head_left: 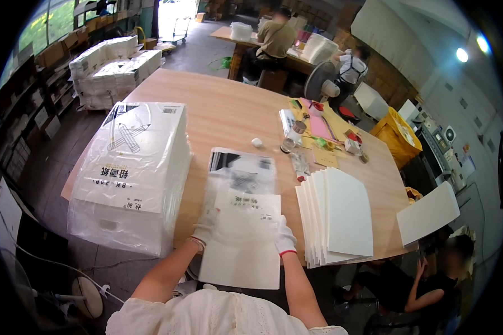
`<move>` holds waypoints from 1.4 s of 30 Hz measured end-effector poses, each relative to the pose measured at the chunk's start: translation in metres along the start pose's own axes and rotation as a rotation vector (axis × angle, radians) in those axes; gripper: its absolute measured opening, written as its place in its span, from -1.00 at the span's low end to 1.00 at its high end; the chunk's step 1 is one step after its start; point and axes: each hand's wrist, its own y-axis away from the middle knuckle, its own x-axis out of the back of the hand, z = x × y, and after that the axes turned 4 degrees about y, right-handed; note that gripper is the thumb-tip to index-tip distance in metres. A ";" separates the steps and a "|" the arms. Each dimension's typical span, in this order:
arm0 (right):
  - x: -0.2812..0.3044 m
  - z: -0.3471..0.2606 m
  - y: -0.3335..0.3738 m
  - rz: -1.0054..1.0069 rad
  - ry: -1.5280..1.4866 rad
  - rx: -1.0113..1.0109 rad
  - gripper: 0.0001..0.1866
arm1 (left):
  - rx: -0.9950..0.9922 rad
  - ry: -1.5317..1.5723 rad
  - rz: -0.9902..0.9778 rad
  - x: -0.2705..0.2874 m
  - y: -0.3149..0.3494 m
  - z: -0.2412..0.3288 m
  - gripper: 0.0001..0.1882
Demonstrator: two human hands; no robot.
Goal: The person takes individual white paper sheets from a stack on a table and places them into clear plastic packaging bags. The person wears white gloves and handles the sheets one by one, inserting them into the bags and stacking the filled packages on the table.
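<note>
I observe the white paper pack (pixel 239 248) overhanging the near edge of the bench (pixel 223 106). Two gloved hands, set apart, pinch it: the left hand (pixel 205 224) at the pack's left edge, the right hand (pixel 285 237) at its right (fingers underneath are hidden from me). A printed clear bag (pixel 242 173) overlaps the pack's far end. A plastic-wrapped stack (pixel 128 167) stands left of the pack; fanned white sheets (pixel 346 215), right.
</note>
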 end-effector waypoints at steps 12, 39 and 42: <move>-0.012 0.040 0.168 -0.102 -0.297 0.164 -0.33 | 0.443 0.282 -0.217 0.105 0.112 0.101 -0.77; -0.085 0.004 0.139 -0.298 -1.703 0.016 -0.66 | -0.173 0.436 -0.217 0.202 -0.005 0.202 -0.91; -0.034 -0.070 0.119 -0.403 -1.777 0.124 -0.63 | -0.031 0.550 -0.076 0.249 -0.002 0.201 -0.93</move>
